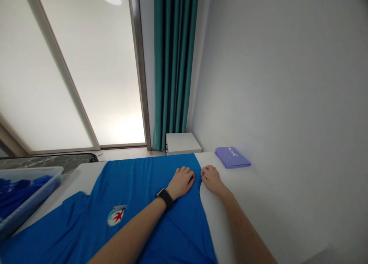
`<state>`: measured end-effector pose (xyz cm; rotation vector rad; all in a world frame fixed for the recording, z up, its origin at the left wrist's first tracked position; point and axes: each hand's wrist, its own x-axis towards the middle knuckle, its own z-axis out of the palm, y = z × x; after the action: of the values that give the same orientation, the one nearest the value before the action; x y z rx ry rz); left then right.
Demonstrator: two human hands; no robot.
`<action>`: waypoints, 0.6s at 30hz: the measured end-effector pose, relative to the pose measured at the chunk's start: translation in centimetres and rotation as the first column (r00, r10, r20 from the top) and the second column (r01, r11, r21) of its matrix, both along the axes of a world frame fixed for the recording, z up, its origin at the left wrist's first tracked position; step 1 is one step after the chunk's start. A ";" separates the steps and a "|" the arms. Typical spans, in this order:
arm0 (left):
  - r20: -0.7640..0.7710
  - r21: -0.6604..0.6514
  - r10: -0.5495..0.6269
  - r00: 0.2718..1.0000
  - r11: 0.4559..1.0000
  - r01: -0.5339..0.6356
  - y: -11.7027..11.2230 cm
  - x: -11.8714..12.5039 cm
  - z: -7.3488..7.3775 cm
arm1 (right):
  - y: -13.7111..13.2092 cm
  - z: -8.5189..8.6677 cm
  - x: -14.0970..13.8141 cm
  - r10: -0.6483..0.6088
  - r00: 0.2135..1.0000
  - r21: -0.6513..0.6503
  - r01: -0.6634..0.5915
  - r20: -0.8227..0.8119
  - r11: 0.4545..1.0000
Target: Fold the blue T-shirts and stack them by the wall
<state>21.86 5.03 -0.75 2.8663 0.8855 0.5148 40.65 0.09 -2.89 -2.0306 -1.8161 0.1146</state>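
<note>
A blue T-shirt (129,183) with a round white-and-red print (115,217) lies spread across the white table. On its right part rests my left hand (181,181), a black watch on the wrist; its fingers are curled down and closed on the cloth, the thumb close to the forefinger. My right hand (212,179) is just beside it at the shirt's right edge, fingertips pinching that edge. Small folds run through the cloth below the hands, and my left forearm hides part of the shirt.
At the left stands a translucent plastic bin (48,195) with blue cloth inside. A folded purple cloth-like item (232,157) lies on the white table (230,187) by the wall. Beyond are a white cabinet (183,142), a green curtain (175,72) and frosted sliding doors (94,72).
</note>
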 end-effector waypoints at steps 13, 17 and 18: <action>-0.014 -0.087 0.010 1.000 0.996 -0.011 0.3 1.0 1.1 | -0.1 0.0 1.5 0.055 0.993 0.048 -0.050 -0.105 0.998; -0.051 -0.095 -0.014 0.999 0.995 0.009 0.3 1.7 1.4 | -0.2 -0.1 1.3 0.075 0.986 0.049 -0.068 -0.151 0.996; -0.052 -0.102 -0.022 0.998 0.995 0.017 0.3 1.7 1.4 | -0.2 -0.1 1.1 0.066 0.986 0.037 -0.061 -0.152 0.997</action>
<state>23.57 5.34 0.68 2.8051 0.8641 0.3821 41.72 -0.14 -3.01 -1.8875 -1.7758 0.2515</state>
